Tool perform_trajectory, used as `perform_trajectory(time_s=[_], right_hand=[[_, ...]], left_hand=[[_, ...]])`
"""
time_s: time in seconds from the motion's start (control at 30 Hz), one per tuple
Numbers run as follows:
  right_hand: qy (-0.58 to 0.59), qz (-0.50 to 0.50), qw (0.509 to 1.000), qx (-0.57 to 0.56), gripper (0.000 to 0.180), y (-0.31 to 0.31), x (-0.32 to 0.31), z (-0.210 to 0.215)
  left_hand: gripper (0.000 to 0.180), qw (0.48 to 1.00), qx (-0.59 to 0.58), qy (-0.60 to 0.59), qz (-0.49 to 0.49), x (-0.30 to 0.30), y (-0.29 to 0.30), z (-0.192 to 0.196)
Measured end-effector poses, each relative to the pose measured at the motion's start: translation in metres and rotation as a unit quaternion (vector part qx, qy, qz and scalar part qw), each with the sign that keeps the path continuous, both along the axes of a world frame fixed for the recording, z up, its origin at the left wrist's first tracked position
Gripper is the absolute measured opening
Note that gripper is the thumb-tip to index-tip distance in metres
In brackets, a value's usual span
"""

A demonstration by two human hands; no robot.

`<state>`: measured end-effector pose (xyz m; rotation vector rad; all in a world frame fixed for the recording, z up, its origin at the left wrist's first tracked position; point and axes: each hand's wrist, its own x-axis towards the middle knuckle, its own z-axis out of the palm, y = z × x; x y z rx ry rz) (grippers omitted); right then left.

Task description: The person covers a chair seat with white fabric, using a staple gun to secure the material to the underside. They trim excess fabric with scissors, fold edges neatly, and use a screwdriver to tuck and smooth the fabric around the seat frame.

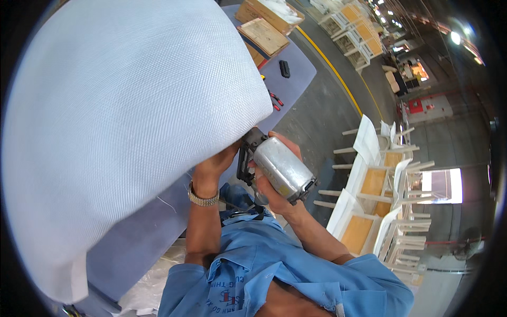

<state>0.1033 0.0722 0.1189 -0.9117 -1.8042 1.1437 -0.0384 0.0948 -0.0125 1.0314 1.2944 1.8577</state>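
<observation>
White textured fabric covers a large curved piece (132,105) filling ten o'clock, its lower right edge meeting the dark nose of a silver power tool (283,168) near the centre. The worker's right hand (270,194) is closed around the tool, fingers curled about its grip and metal body. At nine o'clock from the tool, the left hand (210,166), above a metal-banded wristwatch (203,196), reaches up to the edge of the piece; its fingertips disappear behind that edge and the tool, so how far they are spread cannot be told.

Also out of sight are the exact contact at the tool's nose and the underside of the piece, whose top and left run into the dark rim of the view. Red-handled pliers (276,101) at twelve o'clock are partly covered by the fabric's corner.

A blue-grey table (132,248) shows bare at eight o'clock, a loose thread (168,204) lying across it. Beyond its far edge, grey floor (311,119) opens between one and two o'clock, crossed by a yellow line (328,59). Rows of white chairs (364,182) with tan panels bound the room at three o'clock, well apart from the tool.
</observation>
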Motion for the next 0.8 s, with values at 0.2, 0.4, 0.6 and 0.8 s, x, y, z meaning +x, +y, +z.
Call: perform_trajectory(time_s=[0.2, 0.4, 0.6, 0.8], right_hand=[[-0.055, -0.028, 0.997, -0.039, 0.061, 0.001, -0.005, 0.013], [-0.090, 0.020, 0.992, 0.086, 0.051, 0.044, -0.019, 0.009], [0.079, 0.112, 0.986, -0.093, 0.061, 0.085, -0.007, 0.006], [-0.085, 0.254, 0.963, 0.029, 0.070, 0.164, 0.054, -0.049]], left_hand=[[0.039, 0.894, -0.052, 0.431, 0.111, -0.002, -0.016, -0.030], [0.048, 0.927, -0.109, 0.352, 0.074, -0.022, 0.024, -0.029], [0.015, 0.969, 0.027, 0.214, 0.118, -0.042, 0.048, 0.060], [0.045, 0.980, -0.107, 0.106, 0.127, -0.031, 0.052, 0.073]])
